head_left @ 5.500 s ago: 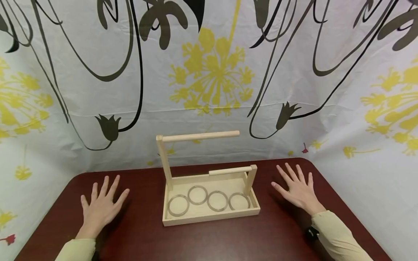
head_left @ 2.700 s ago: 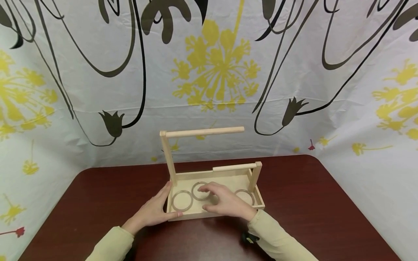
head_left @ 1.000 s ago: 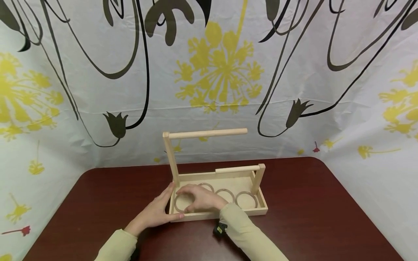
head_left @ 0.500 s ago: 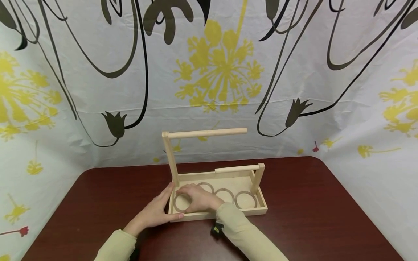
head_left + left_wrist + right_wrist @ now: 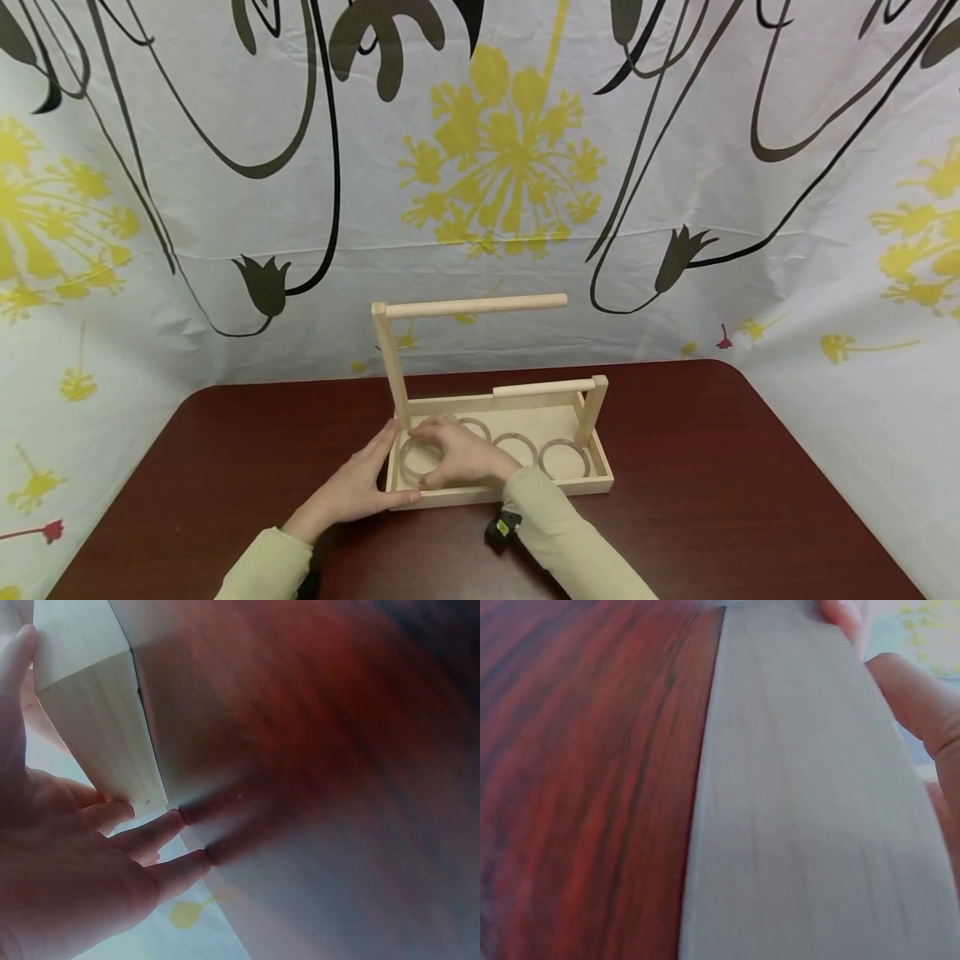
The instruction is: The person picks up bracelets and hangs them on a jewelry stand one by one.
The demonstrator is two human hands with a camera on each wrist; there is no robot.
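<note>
A pale wooden stand has a shallow tray (image 5: pixel 543 495) and two horizontal bars, a tall one (image 5: pixel 480 306) from the left post and a short one (image 5: pixel 546 388) from the right post. My left hand (image 5: pixel 356 487) holds the tray's left front corner, thumb on the front wall and fingers along the end wall (image 5: pixel 97 727). Inside the tray, my right hand (image 5: pixel 468 456) grips the leftmost translucent bangle (image 5: pixel 406 471) between thumb and fingers; its right part is hidden. Other bangles lie flat: one (image 5: pixel 483 427) partly behind the hand, one (image 5: pixel 517 437) mid-tray, one (image 5: pixel 565 442) at the right.
The stand sits on a dark red-brown table (image 5: pixel 697 483) with rounded far corners. A white curtain (image 5: pixel 465 217) with yellow and dark flower prints hangs behind and at both sides. A black wrist device (image 5: pixel 501 529) is on the right wrist.
From resting apart on the table, both hands came to the stand: the left to the tray's corner, the right across to the leftmost bangle. In the last half second that bangle shifted slightly.
</note>
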